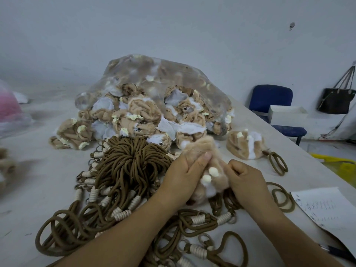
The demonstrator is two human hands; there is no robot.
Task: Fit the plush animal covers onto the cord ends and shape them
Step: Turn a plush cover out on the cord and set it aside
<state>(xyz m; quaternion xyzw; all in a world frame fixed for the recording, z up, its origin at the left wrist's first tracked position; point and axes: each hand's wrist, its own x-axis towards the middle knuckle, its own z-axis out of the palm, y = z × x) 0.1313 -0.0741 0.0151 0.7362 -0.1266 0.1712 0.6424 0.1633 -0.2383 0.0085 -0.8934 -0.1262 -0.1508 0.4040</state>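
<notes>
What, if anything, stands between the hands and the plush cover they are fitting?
Nothing visible. The left hand and right hand both grip the tan-and-white fluffy plush animal cover, above the pile of brown cords. Any cord end inside it is hidden.

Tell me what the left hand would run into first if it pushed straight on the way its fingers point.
The left hand grips the plush cover, so it meets that first. Beyond it, probably the heap of loose covers spilling from the clear bag, though depth is unclear.
</notes>
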